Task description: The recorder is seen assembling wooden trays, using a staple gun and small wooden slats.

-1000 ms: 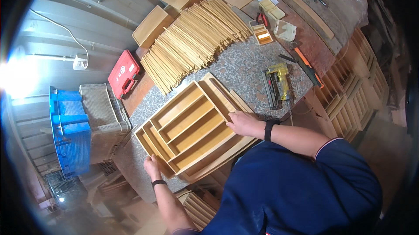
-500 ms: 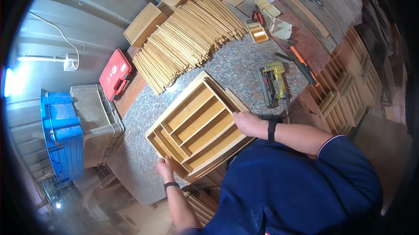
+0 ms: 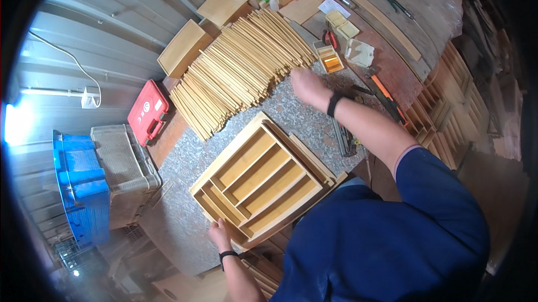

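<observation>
A wooden compartment tray with several dividers lies tilted across the speckled tabletop in front of me. My left hand is closed on its near left corner, thumb up along the outer wall. Beyond the tray spreads a wide row of thin wooden strips. Stretched out to the right end of that row, my right hand is beside the near ends of the strips. Its fingertips are hidden by the back of the hand, so I cannot tell whether it grips one.
Under my right forearm, a nail gun is mostly covered. An orange-handled hammer and a small box lie to the right. A red tool case and blue crate stand left. Loose wooden pieces lie along the tray's right side.
My right hand has let go of the tray's right side and moved away to the strips. The tray sits slightly lower in view, with my left hand still on its corner.
</observation>
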The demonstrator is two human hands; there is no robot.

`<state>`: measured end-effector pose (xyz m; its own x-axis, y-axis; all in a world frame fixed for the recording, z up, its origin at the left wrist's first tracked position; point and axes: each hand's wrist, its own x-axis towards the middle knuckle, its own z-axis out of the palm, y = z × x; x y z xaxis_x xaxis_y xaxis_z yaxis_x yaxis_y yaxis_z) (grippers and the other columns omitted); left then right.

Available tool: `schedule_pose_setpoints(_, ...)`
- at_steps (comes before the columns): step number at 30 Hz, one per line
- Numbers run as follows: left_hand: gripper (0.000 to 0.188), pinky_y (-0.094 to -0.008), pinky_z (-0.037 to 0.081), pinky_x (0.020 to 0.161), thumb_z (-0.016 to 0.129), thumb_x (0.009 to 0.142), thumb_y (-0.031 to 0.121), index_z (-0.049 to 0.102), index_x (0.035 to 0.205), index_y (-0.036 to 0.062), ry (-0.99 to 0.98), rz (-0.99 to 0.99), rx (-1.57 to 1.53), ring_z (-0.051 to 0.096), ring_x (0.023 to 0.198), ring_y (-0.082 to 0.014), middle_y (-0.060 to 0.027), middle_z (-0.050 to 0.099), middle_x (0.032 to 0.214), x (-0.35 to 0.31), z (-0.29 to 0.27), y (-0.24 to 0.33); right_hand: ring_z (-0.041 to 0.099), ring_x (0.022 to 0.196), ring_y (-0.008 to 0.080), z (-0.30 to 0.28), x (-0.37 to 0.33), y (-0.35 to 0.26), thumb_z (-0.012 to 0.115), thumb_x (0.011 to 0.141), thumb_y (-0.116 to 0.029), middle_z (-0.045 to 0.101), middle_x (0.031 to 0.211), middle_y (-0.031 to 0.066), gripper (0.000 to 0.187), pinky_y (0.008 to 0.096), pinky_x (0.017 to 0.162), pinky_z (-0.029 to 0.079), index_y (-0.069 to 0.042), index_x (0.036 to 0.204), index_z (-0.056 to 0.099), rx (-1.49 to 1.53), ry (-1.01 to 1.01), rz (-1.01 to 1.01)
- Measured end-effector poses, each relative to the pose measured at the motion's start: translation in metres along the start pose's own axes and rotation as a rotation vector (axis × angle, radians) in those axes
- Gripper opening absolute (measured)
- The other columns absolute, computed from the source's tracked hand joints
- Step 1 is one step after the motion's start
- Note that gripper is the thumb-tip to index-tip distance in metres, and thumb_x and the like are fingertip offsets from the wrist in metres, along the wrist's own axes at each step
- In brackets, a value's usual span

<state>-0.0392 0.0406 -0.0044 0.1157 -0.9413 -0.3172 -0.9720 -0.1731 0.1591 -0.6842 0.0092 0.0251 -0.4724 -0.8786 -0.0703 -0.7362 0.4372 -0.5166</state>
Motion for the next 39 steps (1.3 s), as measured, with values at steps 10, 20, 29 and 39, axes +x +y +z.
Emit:
schedule_pose_setpoints(10, 0.037, -0.0452, 0.05, 0.104, 0.069, 0.103, 0.023, 0.068, 0.128, -0.0038, 0.316, 0.068, -0.189, 0.064, 0.12, -0.0389, -0.0239, 0.069, 0.125, -0.027, -0.022, 0.088, 0.072, 0.105, 0.0435, 0.013, 0.11, 0.021, 0.055, 0.099, -0.009, 0.07, 0.111, 0.0254, 0.019, 0.0524, 0.09, 0.059, -0.001, 0.106, 0.071, -0.24, 0.03, 0.021)
schedule_pose_setpoints(20, 0.018, -0.0394, 0.055, 0.093, 0.074, 0.1, 0.013, 0.075, 0.112, -0.0009, 0.172, 0.494, -0.505, 0.072, 0.103, -0.0313, -0.0177, 0.075, 0.109, 0.01, -0.035, 0.281, 0.077, 0.104, 0.0348, 0.006, 0.121, 0.009, 0.061, 0.099, -0.01, 0.079, 0.106, 0.0185, 0.02, 0.0439, 0.082, 0.064, -0.005, 0.101, 0.081, -0.3, -0.082, -0.019)
schedule_pose_setpoints(29, 0.019, -0.0386, 0.056, 0.092, 0.075, 0.099, 0.013, 0.075, 0.112, -0.0009, 0.039, 0.715, -0.318, 0.074, 0.103, -0.0307, -0.0171, 0.076, 0.108, -0.015, -0.027, 0.336, 0.077, 0.104, 0.032, 0.005, 0.117, 0.003, 0.065, 0.096, -0.008, 0.08, 0.106, 0.0152, 0.017, 0.0421, 0.082, 0.064, -0.007, 0.102, 0.081, -0.291, 0.012, 0.0)
schedule_pose_setpoints(39, 0.019, -0.0373, 0.058, 0.09, 0.075, 0.099, 0.013, 0.075, 0.113, 0.0008, -0.031, 0.705, -0.275, 0.075, 0.1, -0.0285, -0.0159, 0.076, 0.106, -0.031, -0.017, 0.321, 0.077, 0.101, 0.0357, -0.003, 0.114, 0.007, 0.068, 0.093, -0.009, 0.078, 0.103, 0.0198, 0.014, 0.0424, 0.085, 0.063, -0.003, 0.099, 0.08, -0.13, -0.067, 0.092)
